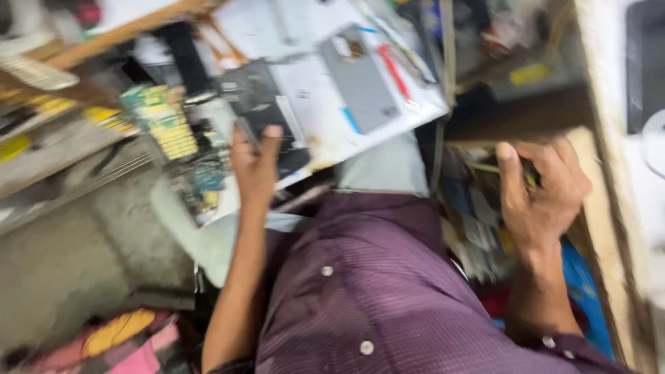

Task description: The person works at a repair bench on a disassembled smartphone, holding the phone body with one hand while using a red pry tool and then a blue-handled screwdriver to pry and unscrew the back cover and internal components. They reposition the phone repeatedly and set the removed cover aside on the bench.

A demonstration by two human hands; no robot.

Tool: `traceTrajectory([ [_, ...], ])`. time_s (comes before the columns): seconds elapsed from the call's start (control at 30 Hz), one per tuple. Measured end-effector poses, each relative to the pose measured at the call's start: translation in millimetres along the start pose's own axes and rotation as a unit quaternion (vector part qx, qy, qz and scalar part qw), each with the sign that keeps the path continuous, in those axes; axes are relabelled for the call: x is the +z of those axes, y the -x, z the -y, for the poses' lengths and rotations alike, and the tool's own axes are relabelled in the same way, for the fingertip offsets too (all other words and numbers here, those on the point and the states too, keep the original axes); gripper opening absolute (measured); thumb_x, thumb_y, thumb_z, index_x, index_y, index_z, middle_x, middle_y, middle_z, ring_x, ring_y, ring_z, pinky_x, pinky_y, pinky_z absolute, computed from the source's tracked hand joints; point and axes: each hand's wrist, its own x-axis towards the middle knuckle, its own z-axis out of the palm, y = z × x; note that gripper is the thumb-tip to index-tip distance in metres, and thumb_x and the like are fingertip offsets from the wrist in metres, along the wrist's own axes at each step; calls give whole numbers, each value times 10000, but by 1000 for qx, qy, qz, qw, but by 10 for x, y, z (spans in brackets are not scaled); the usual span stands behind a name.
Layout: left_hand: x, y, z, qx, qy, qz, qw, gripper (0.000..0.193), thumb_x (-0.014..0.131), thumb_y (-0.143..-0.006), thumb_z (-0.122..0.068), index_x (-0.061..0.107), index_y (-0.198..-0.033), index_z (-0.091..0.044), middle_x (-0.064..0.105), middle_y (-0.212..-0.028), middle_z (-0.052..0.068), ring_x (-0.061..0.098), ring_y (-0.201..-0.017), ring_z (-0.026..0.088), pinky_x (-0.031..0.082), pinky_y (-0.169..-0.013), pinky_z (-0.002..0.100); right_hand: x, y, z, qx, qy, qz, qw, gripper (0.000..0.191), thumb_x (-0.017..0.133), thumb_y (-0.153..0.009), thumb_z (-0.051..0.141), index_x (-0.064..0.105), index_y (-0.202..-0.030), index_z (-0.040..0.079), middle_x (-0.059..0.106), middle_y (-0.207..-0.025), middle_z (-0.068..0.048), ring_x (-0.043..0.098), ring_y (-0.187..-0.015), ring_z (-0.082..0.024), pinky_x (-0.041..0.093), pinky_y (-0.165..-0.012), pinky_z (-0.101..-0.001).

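green-yellow packs (163,118): sitting stacked just left of the left hand (255,170), blurry
yellow label (528,73): sticking on the dark shelf, upper right
grey flat pack (360,79): lying on the white board

The view is motion-blurred and tilted, so fine detail is lost. A bare grey concrete floor (62,270) fills the lower left. Above it, along the left edge, run grey shelves (55,156) with a wooden rail (131,28) slanting across the upper left corner. A white work surface (325,118) slopes across the upper middle, scuffed and stained at its near edge. To its right a dark upright divider (447,62) separates it from a dim wooden compartment (526,111). A pale, worn wooden edge (613,173) runs down the right side. The light is flat and indoor, with no strong shadows.
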Motion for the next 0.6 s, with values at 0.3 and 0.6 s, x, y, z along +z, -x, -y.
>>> traceTrajectory([
  [0.3,352,126,-82,44,44,19,998,322,673,-1075,-100,555,-1353,10,642,-1191,36,571,-1058,108,472,-986,259,-816,431,-1035,183,120,-110,970,84,672,-1067,43,663,-1015,-23,676,-947,-111,643,-807,-206,506,-748,-327],
  [0.6,267,261,-72,50,23,24,998,312,693,-1082,-121,580,-1342,6,644,-1226,39,577,-1092,110,475,-1010,262,-1366,621,-1655,253,199,-58,945,410,606,-1094,183,603,-1385,-106,689,-1125,-242,688,-944,-335,537,-826,-436],
])
